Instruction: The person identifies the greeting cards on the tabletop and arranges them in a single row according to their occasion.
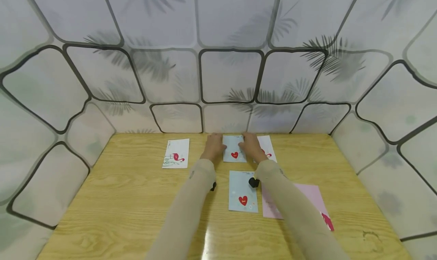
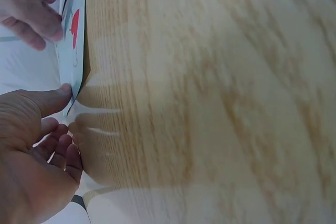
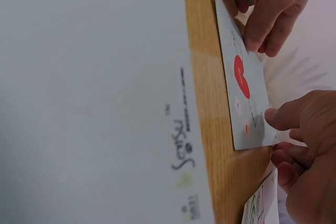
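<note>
A light blue card with a red heart (image 1: 234, 149) lies at the table's far edge, one hand on each side of it. My left hand (image 1: 213, 146) holds its left edge; in the left wrist view the thumb (image 2: 55, 99) is on the card and the other fingers curl by its edge. On the opposite edge, my right hand (image 1: 250, 144) holds the card between thumb (image 3: 283, 116) and curled fingers. A second blue heart card (image 1: 241, 188) lies nearer, between the forearms. Its printed face fills much of the right wrist view.
A white flamingo card (image 1: 176, 153) lies to the left. Another flamingo card (image 1: 267, 146) is partly behind my right hand. A pink card (image 1: 308, 195) lies under my right forearm, partly hidden. A patterned cloth wall (image 1: 225, 78) rises behind the wooden table (image 1: 136, 203).
</note>
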Demonstrator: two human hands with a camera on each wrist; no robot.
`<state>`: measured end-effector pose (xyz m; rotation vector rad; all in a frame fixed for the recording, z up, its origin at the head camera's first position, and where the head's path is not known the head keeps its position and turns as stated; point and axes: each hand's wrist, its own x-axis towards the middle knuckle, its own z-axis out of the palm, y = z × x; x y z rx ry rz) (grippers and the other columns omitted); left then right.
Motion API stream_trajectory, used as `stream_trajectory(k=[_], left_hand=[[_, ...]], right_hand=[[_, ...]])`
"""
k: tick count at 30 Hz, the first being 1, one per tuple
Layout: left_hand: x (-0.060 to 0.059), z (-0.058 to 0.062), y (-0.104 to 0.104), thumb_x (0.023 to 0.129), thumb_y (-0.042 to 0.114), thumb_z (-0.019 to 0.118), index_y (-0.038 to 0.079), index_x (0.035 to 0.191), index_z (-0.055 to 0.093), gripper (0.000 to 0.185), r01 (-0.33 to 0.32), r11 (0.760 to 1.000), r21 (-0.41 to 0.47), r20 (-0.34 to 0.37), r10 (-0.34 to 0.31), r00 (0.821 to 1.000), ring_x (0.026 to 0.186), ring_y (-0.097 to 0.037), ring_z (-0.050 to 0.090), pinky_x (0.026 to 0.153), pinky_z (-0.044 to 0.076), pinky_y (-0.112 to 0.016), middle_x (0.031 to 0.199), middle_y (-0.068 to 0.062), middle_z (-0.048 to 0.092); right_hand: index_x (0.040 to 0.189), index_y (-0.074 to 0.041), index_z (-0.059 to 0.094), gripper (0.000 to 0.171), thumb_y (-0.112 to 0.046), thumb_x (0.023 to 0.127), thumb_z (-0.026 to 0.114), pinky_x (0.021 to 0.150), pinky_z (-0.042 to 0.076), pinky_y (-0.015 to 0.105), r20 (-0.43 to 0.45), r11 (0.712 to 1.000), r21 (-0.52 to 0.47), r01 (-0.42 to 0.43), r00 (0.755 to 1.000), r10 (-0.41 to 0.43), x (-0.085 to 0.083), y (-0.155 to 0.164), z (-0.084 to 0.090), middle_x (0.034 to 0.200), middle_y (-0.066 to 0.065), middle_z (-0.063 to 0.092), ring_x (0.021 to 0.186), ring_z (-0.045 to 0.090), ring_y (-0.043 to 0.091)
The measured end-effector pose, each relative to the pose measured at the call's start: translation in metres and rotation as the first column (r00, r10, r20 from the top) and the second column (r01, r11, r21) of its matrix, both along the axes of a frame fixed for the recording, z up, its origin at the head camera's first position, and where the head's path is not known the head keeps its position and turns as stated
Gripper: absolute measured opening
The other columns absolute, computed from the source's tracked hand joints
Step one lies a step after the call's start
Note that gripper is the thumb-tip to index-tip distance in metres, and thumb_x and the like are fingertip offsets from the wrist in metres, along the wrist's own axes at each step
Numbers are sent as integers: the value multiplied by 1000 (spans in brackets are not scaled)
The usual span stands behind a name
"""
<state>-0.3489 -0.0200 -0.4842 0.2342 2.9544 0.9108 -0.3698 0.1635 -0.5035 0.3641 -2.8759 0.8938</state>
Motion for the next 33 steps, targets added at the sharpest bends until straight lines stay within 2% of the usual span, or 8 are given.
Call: stream_trajectory(k=[4, 7, 16, 20, 24, 27, 30, 33], left_hand=[[0, 0, 2, 97, 10, 72, -5, 147, 51, 56, -12, 1000, 19, 30, 12, 999, 139, -39, 43, 119, 35, -44, 149, -23, 49], [-1, 0, 4, 99, 11, 71, -6, 149, 48, 58, -28, 999, 16, 49, 27, 998, 140, -38, 41, 119, 34, -44, 151, -23, 46], [-2, -3, 5, 97, 12, 73, -8, 149, 44, 63, -50, 998, 25, 57, 48, 997, 140, -37, 42, 119, 34, -43, 151, -24, 46], [0, -3, 3, 96, 6, 73, -8, 139, 55, 48, -60, 992, 111, 38, 56, 998, 143, -37, 42, 120, 33, -43, 153, -19, 48], [3, -5, -2, 96, -1, 67, -6, 134, 57, 40, -79, 963, 258, -9, 85, 996, 120, -32, 60, 107, 47, -42, 129, -17, 64], [4, -2, -9, 99, -1, 61, 1, 142, 50, 44, -89, 916, 392, -26, 107, 994, 97, -28, 60, 91, 51, -41, 107, -15, 63], [4, 4, -14, 102, 1, 59, 2, 139, 52, 38, -63, 878, 474, -66, 107, 992, 94, -26, 58, 87, 51, -39, 104, -14, 61], [5, 15, -19, 102, 2, 62, 1, 134, 56, 33, -24, 879, 477, -133, 100, 986, 91, -25, 59, 84, 52, -38, 101, -14, 63]], right_hand=[[117, 13, 64, 32, 2, 88, 68, 92, 51, 50, 33, 991, -129, 29, 999, -25, 0, 0, 5, 106, 26, 65, 102, 60, 39], [131, 14, 60, 44, 3, 89, 68, 98, 51, 52, 33, 961, -271, 48, 999, -40, 3, -1, 10, 115, 29, 66, 111, 62, 41], [114, 7, 74, 22, 1, 93, 70, 79, 54, 38, -36, 923, -382, 53, 997, -72, 9, -1, 12, 96, 20, 73, 88, 66, 30], [112, 8, 74, 21, 1, 93, 71, 81, 54, 41, -56, 914, -401, 55, 995, -84, 13, -2, 14, 96, 21, 72, 89, 66, 32], [110, 7, 75, 19, -1, 92, 73, 82, 53, 41, -41, 912, -399, 91, 992, -117, 18, -5, 22, 96, 21, 72, 90, 66, 32], [110, 5, 75, 20, -7, 95, 73, 79, 53, 37, 1, 903, -413, 121, 991, -132, 20, -9, 29, 98, 19, 72, 90, 65, 29], [110, 4, 75, 22, -12, 96, 73, 73, 54, 33, 17, 886, -446, 130, 990, -137, 24, -10, 35, 96, 17, 72, 84, 66, 25], [109, 4, 75, 22, -14, 97, 72, 66, 53, 28, 19, 860, -494, 130, 990, -139, 29, -10, 43, 92, 14, 73, 77, 67, 21]])
